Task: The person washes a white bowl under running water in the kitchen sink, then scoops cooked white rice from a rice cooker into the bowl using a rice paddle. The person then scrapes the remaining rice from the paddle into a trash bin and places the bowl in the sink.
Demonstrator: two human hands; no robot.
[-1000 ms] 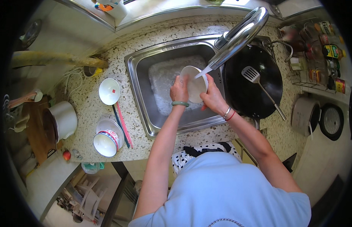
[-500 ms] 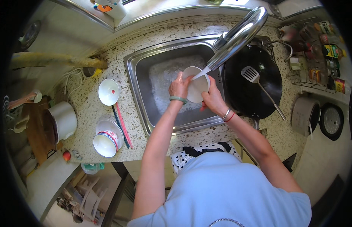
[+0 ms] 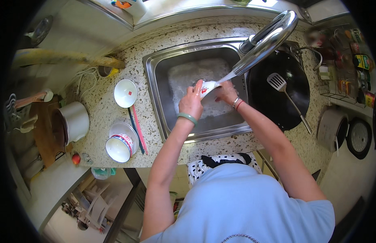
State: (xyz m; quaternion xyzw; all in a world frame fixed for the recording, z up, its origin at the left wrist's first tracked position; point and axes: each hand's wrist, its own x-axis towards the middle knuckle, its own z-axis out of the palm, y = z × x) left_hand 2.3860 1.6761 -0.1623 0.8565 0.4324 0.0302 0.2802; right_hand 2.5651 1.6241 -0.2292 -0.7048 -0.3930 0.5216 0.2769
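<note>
My left hand (image 3: 191,101), with a jade-green bangle at its wrist, is closed on a white bowl (image 3: 208,87) with red floral decoration. The bowl is tipped on its side over the sink (image 3: 188,137), its patterned outside showing. A stream from the chrome faucet (image 3: 256,54) falls at the bowl's right edge. Beside that edge, in the running water, is my right hand (image 3: 227,94), wearing a silver bracelet and a red string. Its fingers are blurred and partly hidden by water, so its grip is unclear. Foamy water covers the sink's bottom.
Right of the sink sits a black wok (image 3: 293,109) with a slotted spatula (image 3: 279,83) across it. On the left counter are a white bowl (image 3: 125,93), chopsticks (image 3: 139,129), a stacked bowl (image 3: 118,149) on a plate, and a pot (image 3: 76,121). A bottle rack (image 3: 349,81) stands far right.
The bowl has turned from showing its inside to showing its patterned outside. My right hand has shifted from gripping its right rim to beside its upper right edge. The view has shifted slightly.
</note>
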